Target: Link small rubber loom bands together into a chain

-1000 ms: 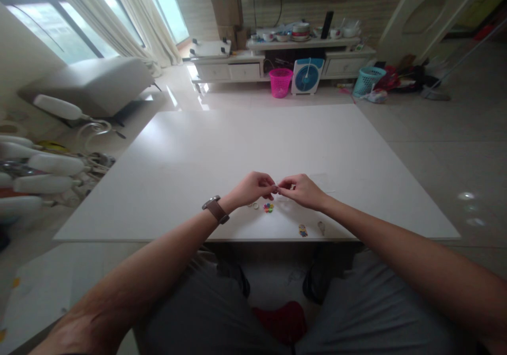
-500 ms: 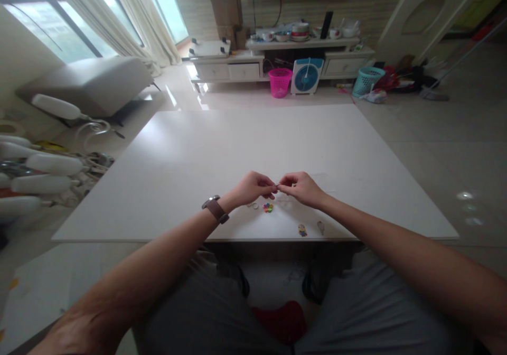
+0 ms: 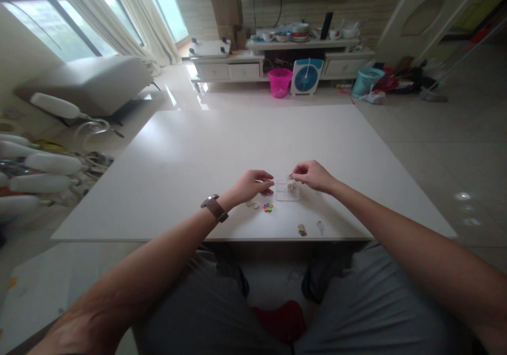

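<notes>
My left hand [image 3: 252, 184], with a brown watch on the wrist, rests on the white table [image 3: 245, 143] and pinches a small red charm [image 3: 267, 191]. My right hand [image 3: 312, 175] is raised slightly and pinches a small metal ring [image 3: 289, 176] above a small clear plastic box [image 3: 287, 191]. Beside my left hand lie two small rings [image 3: 252, 204] and a multicoloured flower charm [image 3: 268, 207]. Nearer the table's front edge lie a yellow figure charm [image 3: 302, 230] and a pale charm [image 3: 320, 227].
To the left of the table lie white bottle-like devices [image 3: 39, 170] with cables, and a grey sofa [image 3: 87, 83]. Beyond the table stand a pink basket [image 3: 280, 82], a blue fan [image 3: 307, 75], a teal basket [image 3: 367, 79] and a low white TV cabinet [image 3: 277, 62].
My hands were pinched together over the charms; now they have separated. The right hand moved right and away with a ring, uncovering the clear box. The left hand lowered.
</notes>
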{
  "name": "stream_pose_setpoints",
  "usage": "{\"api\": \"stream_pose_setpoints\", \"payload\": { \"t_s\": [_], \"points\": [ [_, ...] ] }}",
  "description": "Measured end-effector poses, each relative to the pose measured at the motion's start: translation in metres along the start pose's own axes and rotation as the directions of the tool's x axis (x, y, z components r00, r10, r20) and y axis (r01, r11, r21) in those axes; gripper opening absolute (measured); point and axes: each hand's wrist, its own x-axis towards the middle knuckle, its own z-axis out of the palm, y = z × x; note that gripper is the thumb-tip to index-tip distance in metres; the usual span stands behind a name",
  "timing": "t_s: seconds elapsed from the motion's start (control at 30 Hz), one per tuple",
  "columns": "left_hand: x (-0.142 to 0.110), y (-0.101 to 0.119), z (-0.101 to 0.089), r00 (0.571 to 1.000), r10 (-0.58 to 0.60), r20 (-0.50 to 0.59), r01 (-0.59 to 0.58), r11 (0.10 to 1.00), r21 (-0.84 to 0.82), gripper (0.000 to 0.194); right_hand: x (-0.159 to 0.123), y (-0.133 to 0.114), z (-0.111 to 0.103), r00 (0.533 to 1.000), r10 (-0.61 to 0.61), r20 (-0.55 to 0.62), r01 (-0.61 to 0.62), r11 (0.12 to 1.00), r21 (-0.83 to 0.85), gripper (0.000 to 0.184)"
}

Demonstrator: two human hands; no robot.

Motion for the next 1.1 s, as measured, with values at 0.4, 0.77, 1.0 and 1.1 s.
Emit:
{"api": "stream_pose_setpoints", "payload": {
  "t_s": [0.4,0.77,1.0,1.1],
  "points": [
    [-0.001,-0.001,-0.002,0.998,0.061,0.011,-0.061,0.996,0.062,0.017,0.007,0.019,0.002,0.984,0.125,0.128,-0.083,0.952,-0.294,0.018],
    [-0.004,0.005,-0.003,0.997,0.073,-0.003,-0.072,0.992,0.103,0.015,0.004,0.014,-0.007,0.996,-0.019,0.085,0.058,0.876,-0.478,0.02],
    [-0.002,0.0,-0.004,0.997,0.082,0.001,-0.081,0.989,0.122,0.015,0.0,0.01,-0.003,0.991,-0.018,0.131,0.088,0.827,-0.555,0.017],
    [-0.001,-0.002,-0.005,0.996,0.092,0.007,-0.092,0.987,0.129,0.016,-0.001,0.006,-0.004,0.996,-0.022,0.088,0.07,0.795,-0.602,0.015]
  ]
}}
